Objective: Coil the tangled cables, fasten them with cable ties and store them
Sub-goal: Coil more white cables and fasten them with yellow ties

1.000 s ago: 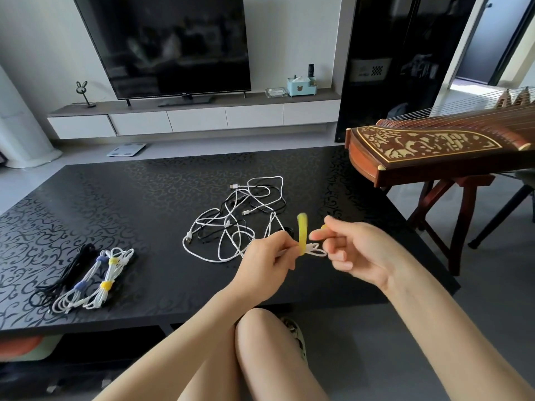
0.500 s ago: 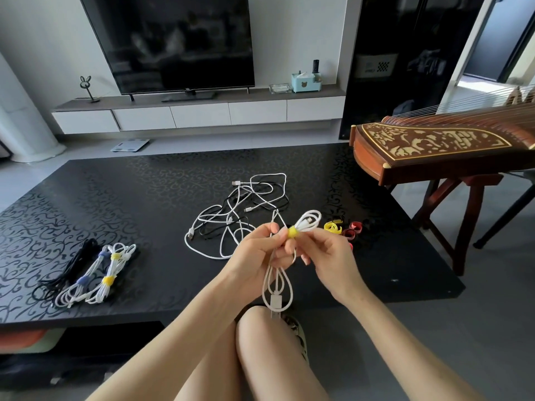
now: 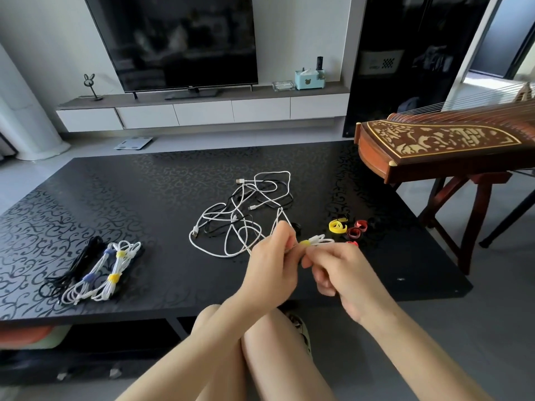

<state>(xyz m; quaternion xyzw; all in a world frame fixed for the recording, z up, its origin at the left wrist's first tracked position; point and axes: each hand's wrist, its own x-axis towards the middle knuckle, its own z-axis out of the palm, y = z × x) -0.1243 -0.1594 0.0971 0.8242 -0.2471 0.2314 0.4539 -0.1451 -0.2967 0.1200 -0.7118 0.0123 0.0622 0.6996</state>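
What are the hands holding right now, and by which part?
A coiled white cable, near its looped end: the left hand grips the bundle beside the yellow tie, and the right hand pinches at the tie.

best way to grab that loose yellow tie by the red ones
Pinch the loose yellow tie from above at its left wall, one fingertip inside the curl, one outside. It stands on edge as an open loop, and the red ties crowd its right side, so the left is probably the freer approach.
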